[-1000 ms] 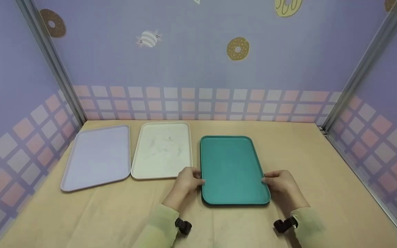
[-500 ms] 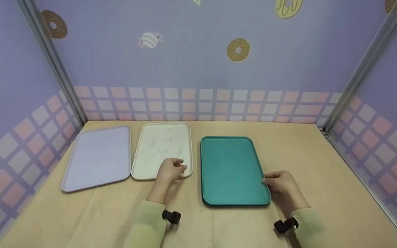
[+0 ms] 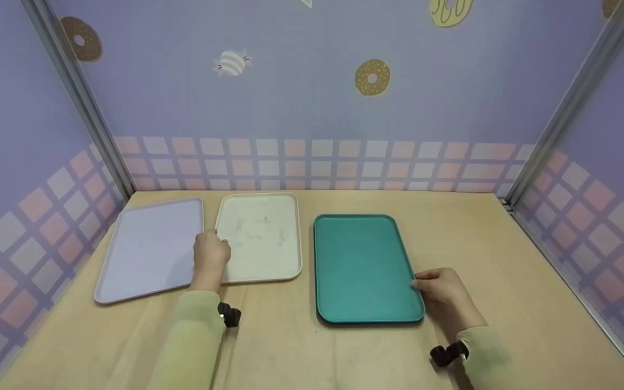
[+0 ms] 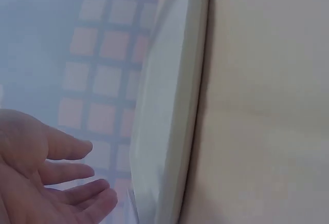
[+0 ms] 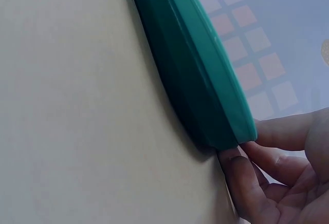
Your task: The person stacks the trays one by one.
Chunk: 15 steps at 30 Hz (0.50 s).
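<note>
A teal tray lies right of the middle; in the right wrist view its side shows a darker layer beneath, perhaps a second tray. My right hand pinches its right edge, thumb at the rim and fingers lower down. Over the seam between the lavender tray and the white tray hovers my left hand. Its fingers are loosely bent and hold nothing in the left wrist view, apart from the white tray's rim. Grey smudges mark the white tray's surface.
All the trays rest on a beige-covered table. Purple patterned walls with metal corner posts enclose its back and sides. The lavender tray sits at a slant near the left wall, close beside the white one.
My left hand has let go of the teal tray's left edge and moved left across the white tray to the lavender tray's right side. My right hand stays at the teal tray.
</note>
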Tool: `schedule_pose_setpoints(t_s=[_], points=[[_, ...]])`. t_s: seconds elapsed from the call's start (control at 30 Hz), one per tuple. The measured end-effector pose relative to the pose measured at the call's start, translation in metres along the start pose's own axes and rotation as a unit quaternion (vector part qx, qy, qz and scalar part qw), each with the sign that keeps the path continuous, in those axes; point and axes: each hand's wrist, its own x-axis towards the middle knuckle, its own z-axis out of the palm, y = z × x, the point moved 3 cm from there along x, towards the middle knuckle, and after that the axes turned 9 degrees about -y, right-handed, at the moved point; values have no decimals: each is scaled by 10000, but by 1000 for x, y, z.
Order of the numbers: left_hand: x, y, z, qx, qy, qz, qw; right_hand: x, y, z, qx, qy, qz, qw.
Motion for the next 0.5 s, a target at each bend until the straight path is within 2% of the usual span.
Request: schedule_pose_setpoints(t_s=[0.13, 0.3, 0.5], points=[[7, -5, -7, 395, -167, -138, 9990, 0, 0, 0, 30, -12, 19, 10000], [12, -9, -8, 711, -348, -156, 9967, 0, 0, 1, -13, -26, 77, 10000], [12, -10, -5, 935, -253, -84, 9953, 0, 0, 0, -187, -2, 52, 9998]])
